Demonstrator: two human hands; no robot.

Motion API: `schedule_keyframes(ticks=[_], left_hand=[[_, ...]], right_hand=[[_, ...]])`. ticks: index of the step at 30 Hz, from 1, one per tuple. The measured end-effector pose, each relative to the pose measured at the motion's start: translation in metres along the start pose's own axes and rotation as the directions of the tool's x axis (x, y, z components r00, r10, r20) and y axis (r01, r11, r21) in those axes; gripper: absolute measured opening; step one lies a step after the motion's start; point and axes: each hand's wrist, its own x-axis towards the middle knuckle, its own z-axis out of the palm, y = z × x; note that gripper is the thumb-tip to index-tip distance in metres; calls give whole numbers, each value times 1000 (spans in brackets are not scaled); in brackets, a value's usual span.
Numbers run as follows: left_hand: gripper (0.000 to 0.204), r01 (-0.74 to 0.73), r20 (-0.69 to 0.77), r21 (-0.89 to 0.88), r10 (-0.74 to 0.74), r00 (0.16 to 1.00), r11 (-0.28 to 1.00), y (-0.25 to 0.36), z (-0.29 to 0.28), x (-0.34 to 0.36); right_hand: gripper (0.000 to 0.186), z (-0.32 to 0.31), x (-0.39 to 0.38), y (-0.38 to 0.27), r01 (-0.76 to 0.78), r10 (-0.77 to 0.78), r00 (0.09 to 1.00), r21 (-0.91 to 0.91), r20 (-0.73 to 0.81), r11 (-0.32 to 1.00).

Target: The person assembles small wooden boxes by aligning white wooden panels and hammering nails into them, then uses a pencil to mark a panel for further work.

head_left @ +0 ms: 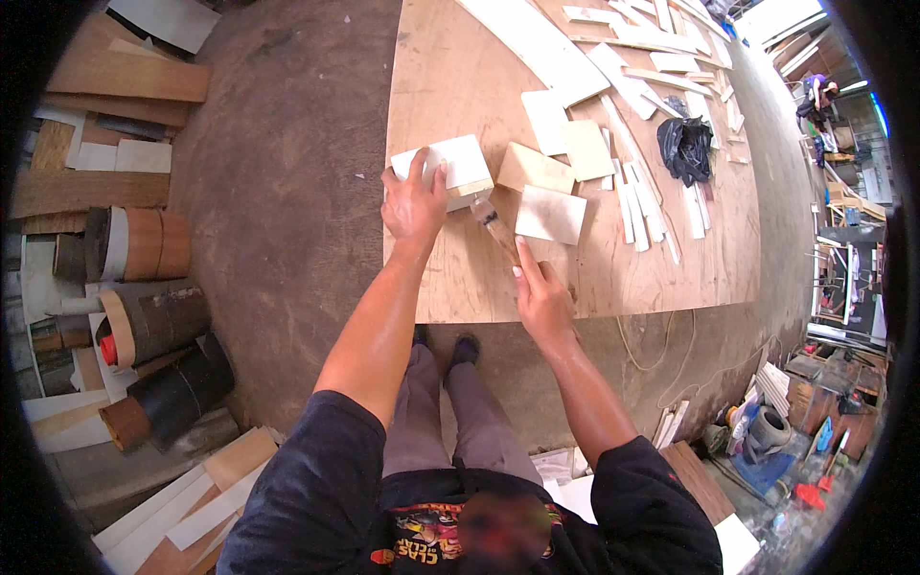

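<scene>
My left hand [415, 206] grips the left side of a white-topped, box-shaped wooden block [460, 161], its fingers spread over the top. In my right hand [546, 299] is a flat paintbrush [496, 230], held by its wooden handle. The bristles are at the block's front right corner; whether they touch it I cannot tell. Just to the right sit a bare wooden block [532, 169] and a pale, square-faced block [552, 215]. Beyond them lie a white panel [544, 123] and a cream panel [586, 149]. All of this is on a plywood tabletop [460, 287].
Long white boards [537, 43] and loose strips [637, 206] cover the table's far and right parts, with a black plastic bag [685, 150] among them. Rolls of sheet material [153, 244] stack on the left. Tools and scrap [767, 431] lie at right; a person [819, 105] is far right.
</scene>
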Motion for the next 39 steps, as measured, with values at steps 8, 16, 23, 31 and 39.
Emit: schedule_keyframes(ticks=[8, 16, 23, 31, 39], left_hand=[[48, 50, 44, 14, -50, 998, 999, 0, -5, -1], [47, 30, 22, 3, -30, 999, 1000, -1, -4, -1], [48, 29, 56, -187, -19, 998, 982, -3, -4, 8], [49, -171, -24, -454, 179, 984, 874, -25, -5, -10], [42, -184, -72, -494, 170, 983, 850, -32, 1, -5]], right_hand=[[54, -1, -3, -1, 36, -30, 992, 47, -121, 998], [51, 6, -11, 7, 18, -18, 999, 5, -44, 1000], [50, 0, -23, 58, 217, -219, 975, -337, 32, 916], [48, 9, 7, 50, 141, -151, 988, -181, -41, 973], [46, 41, 103, 6, -601, 447, 798, 590, 404, 540]])
